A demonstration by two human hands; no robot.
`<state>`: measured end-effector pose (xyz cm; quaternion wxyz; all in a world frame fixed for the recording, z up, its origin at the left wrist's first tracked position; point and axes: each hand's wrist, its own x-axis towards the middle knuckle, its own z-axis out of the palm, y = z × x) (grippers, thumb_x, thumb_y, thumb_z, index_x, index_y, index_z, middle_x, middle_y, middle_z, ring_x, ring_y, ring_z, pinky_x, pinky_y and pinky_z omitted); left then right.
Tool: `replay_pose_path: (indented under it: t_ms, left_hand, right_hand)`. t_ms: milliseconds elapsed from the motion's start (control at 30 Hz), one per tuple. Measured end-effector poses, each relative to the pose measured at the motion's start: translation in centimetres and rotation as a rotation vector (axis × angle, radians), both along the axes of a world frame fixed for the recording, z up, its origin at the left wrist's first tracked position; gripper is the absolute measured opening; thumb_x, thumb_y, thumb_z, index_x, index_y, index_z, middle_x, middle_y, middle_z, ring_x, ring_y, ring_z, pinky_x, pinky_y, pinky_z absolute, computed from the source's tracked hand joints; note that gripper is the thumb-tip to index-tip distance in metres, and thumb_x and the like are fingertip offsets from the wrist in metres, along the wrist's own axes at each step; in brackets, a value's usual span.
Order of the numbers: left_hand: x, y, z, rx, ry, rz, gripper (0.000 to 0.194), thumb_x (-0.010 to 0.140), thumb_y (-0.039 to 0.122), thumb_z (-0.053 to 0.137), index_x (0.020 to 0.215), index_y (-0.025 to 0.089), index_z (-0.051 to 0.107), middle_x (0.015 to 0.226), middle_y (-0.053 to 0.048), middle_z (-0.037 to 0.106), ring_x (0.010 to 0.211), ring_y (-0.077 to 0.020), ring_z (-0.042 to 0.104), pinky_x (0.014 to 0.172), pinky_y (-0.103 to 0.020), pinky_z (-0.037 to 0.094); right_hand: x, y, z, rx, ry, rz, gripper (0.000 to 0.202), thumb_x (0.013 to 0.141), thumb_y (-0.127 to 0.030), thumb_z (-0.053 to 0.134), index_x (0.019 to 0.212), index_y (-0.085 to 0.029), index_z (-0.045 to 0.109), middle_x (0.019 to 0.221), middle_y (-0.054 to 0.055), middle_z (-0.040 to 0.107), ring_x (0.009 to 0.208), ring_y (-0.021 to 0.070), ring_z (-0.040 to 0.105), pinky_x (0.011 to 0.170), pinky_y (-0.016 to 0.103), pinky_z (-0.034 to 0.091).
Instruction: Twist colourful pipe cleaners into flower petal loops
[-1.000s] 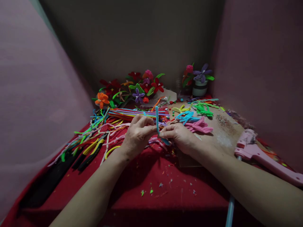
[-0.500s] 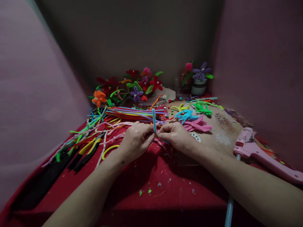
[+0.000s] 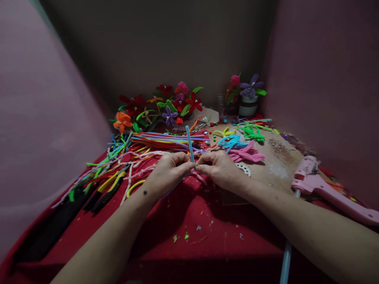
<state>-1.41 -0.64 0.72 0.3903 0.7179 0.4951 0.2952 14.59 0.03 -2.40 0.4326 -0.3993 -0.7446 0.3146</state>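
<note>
My left hand (image 3: pixel 167 171) and my right hand (image 3: pixel 220 169) meet over the red cloth (image 3: pixel 189 213), fingertips pinched together on a light blue pipe cleaner (image 3: pixel 188 142). Its free end sticks up and away from me between the two hands. Just beyond the hands lies a bundle of straight pipe cleaners (image 3: pixel 166 140) in many colours. Bent pink pieces (image 3: pixel 248 153) and bent blue pieces (image 3: pixel 232 142) lie to the right of my right hand.
Finished pipe-cleaner flowers (image 3: pixel 166 104) pile at the back, and a small pot with flowers (image 3: pixel 248 98) stands at the back right. A pink glue gun (image 3: pixel 325 189) lies right. Yellow-handled pliers (image 3: pixel 111 185) lie left among loose pipe cleaners. Walls close in on three sides.
Both hands have stayed together on the blue pipe cleaner. Its upright end has tilted slightly to the left and the hands have shifted a little to the left.
</note>
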Motion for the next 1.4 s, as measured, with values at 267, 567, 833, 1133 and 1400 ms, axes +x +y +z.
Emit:
replay_pose_path:
  t_ms: [267,567,833,1133,1400]
  left_hand:
    - [0.2,0.6,-0.8,-0.351,-0.32,0.003,0.017,0.065,0.027,0.061,0.058,0.012,0.056,0.05,0.003,0.049,0.045,-0.0065,0.039,0.046,-0.021,0.029]
    - [-0.5,0.2,0.0,0.134,-0.242,0.003,0.017,0.072,0.03,0.063,0.08,0.015,0.06,0.072,0.0,0.058,0.065,-0.0106,0.052,0.062,-0.022,0.042]
    - [-1.8,0.8,0.7,0.723,0.198,-0.19,0.011,0.076,0.025,0.059,0.083,0.02,0.066,0.091,-0.005,0.054,0.088,-0.0151,0.052,0.079,-0.027,0.042]
    - [-1.4,-0.3,1.3,0.418,0.04,-0.172,0.011,0.075,0.026,0.059,0.073,0.017,0.065,0.075,-0.003,0.059,0.076,-0.0146,0.053,0.074,-0.026,0.04]
    - [-0.4,0.5,-0.3,-0.402,-0.371,-0.097,0.02,0.064,0.028,0.065,0.062,0.011,0.055,0.055,0.002,0.046,0.05,-0.0071,0.04,0.052,-0.022,0.033]
  right_hand:
    - [-0.1,-0.8,-0.4,0.328,-0.131,-0.115,0.013,0.072,-0.008,0.053,0.062,-0.014,0.058,0.064,0.004,0.061,0.062,0.0123,0.053,0.063,0.025,0.04]
    - [-0.1,-0.5,0.0,0.248,0.073,-0.002,0.011,0.075,-0.01,0.055,0.066,-0.015,0.058,0.066,0.001,0.061,0.062,0.0103,0.054,0.062,0.023,0.042]
    - [-0.1,-0.7,0.5,0.069,0.16,0.065,0.01,0.073,-0.012,0.058,0.064,-0.015,0.06,0.063,-0.001,0.059,0.061,0.0093,0.052,0.062,0.024,0.042]
    - [-0.3,-1.7,1.0,0.209,0.097,0.017,0.013,0.076,-0.011,0.052,0.066,-0.016,0.058,0.068,0.002,0.062,0.064,0.0107,0.056,0.064,0.025,0.044]
    - [-0.2,-1.2,-0.3,0.564,-0.194,-0.081,0.016,0.074,-0.006,0.046,0.064,-0.015,0.054,0.066,0.006,0.057,0.066,0.0139,0.049,0.063,0.027,0.039]
